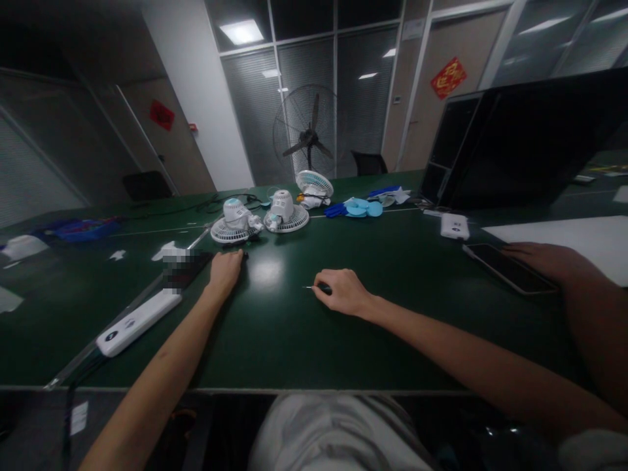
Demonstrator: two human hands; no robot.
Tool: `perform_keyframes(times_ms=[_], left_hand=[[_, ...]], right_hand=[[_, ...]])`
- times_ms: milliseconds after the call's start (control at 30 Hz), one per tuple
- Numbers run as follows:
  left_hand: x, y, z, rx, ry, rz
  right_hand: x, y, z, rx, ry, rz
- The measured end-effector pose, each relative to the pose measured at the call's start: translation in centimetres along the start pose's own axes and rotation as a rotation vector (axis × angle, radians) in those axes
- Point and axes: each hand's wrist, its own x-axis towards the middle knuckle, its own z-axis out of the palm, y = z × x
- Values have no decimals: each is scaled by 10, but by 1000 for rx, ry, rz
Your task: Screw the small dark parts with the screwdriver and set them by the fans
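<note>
Over the green table, my right hand (pixel 343 292) is closed around a small screwdriver (pixel 308 287). Its thin metal shaft points left, and part of the dark handle shows between the fingers. My left hand (pixel 226 269) rests further left, fingers curled down at the tabletop. A small dark bit shows past its fingertips, too unclear to name. Just beyond that hand, a white fan head (pixel 235 222) lies grille down. A second fan head (pixel 285 212) lies grille down beside it, and a third fan head (pixel 314 188) is tilted behind them.
Blue fan blades (pixel 362 207) lie behind my right hand. At left are a white power strip (pixel 140 324) and a dark device with a blurred-out patch. Another person's hand (pixel 544 255) touches a phone (pixel 510 267) at right, near a white box (pixel 454 226) and a black monitor (pixel 534 144).
</note>
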Motion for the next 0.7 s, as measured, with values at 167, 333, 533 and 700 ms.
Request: perform_keyframes(times_ms=[167,333,533,700], left_hand=[[2,15,-6,-118,-48,116],[-2,49,-14,-352,-180,293],[-20,105,-31,-735,-387,422],[-29,127,-35,-804,-403,480]], right_hand=[[-1,-1,-2,10,-1,-7],[-1,-1,-2,13,-1,-11],[-1,1,1,-4,7,-16],[0,0,3,-48,21,-4]])
